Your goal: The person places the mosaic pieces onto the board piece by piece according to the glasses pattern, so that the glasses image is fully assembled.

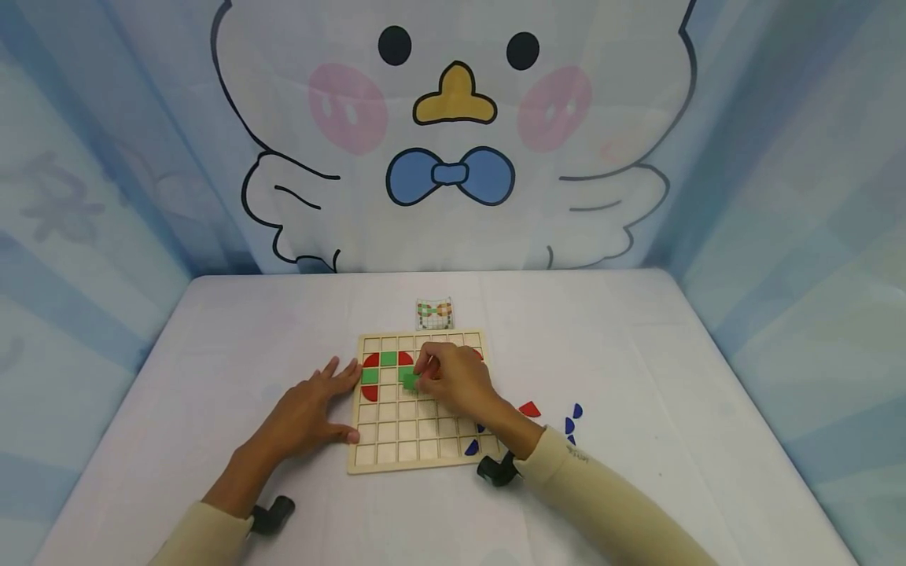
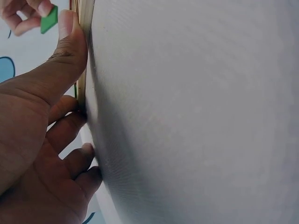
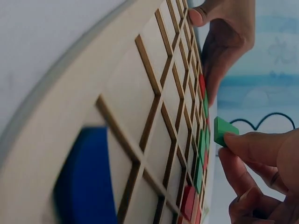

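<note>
My right hand (image 1: 456, 377) pinches a green square tile (image 3: 225, 129) between thumb and finger, held above the wooden grid board (image 1: 388, 453). On the board's left edge rests my left hand (image 1: 306, 413), its thumb and fingers spread and touching the rim. Red rounded pieces (image 1: 370, 393) and green squares (image 1: 388, 358) fill several cells at the board's upper left. Part of another red piece shows past the right hand, which hides the cells beneath it. A blue piece (image 1: 471, 447) lies at the board's lower right.
Behind the board lies a small pattern card (image 1: 435, 314). To its right, a red piece (image 1: 529, 409) and several blue pieces (image 1: 569, 425) are on the white table (image 1: 637, 354). A printed curtain (image 1: 453, 228) stands behind the table.
</note>
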### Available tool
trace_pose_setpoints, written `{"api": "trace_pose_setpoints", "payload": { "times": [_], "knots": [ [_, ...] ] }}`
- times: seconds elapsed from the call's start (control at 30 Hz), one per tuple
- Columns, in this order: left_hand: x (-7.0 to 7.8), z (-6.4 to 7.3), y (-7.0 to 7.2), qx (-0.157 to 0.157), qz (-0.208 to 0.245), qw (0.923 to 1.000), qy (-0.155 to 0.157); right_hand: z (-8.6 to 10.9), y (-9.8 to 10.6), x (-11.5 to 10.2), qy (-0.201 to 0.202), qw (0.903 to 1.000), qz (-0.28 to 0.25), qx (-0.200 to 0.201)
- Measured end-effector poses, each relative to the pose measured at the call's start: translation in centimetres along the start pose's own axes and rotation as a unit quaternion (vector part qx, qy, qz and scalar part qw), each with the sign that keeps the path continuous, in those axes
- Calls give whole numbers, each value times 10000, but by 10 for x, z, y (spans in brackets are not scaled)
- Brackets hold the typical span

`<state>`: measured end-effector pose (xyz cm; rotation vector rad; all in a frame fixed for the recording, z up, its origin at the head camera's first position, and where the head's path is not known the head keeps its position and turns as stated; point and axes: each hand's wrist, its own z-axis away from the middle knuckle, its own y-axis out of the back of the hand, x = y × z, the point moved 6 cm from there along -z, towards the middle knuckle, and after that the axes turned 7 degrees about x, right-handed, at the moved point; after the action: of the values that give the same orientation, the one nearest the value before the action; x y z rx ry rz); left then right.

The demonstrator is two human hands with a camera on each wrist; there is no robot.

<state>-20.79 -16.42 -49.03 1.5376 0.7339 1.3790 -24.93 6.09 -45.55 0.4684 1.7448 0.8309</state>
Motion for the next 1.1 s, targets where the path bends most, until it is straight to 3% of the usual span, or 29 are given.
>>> {"api": "trace_pose_setpoints", "payload": {
  "times": [0.47, 1.1],
  "knots": [
    [2, -2, 2, 44, 49, 9999, -143, -11, -34, -13, 68, 9989, 313, -339],
    [1, 0, 2, -1, 47, 10000, -83, -13, -40, -17, -106, 9951, 684, -705]
  ]
}}
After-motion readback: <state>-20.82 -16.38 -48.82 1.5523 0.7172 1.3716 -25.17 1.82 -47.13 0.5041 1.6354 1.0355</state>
